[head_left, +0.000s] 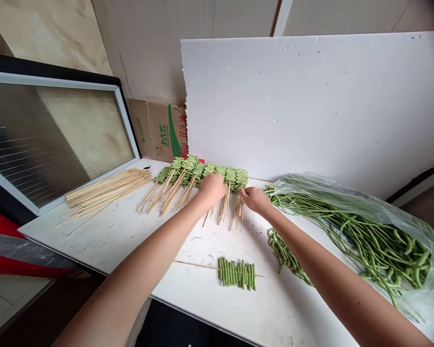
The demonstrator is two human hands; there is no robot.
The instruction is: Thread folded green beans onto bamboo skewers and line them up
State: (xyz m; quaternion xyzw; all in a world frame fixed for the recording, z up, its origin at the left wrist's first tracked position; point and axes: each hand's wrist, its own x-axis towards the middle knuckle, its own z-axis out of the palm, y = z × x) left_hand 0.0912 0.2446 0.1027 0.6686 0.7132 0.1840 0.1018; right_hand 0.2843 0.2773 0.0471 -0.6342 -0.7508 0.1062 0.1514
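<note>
Stacked skewers of cut green beans (219,169) lie in a long row at the back of the white table, their bare bamboo ends fanned toward me. My left hand (212,189) is closed over the front of this row; its fingertips, and whatever they grip, are hidden behind the knuckles. At the row's right end, my right hand (253,198) pinches the bamboo sticks (235,217) of the last stack between thumb and fingers. One single bean skewer (237,273) lies apart, nearer the front edge.
Loose bamboo sticks (108,190) are piled on the left. Cut bean pieces (285,253) lie partly behind my right forearm. Long beans (369,241) spill from a clear plastic bag (432,236) on the right. A white foam board (311,106) and a cardboard box (159,127) stand behind.
</note>
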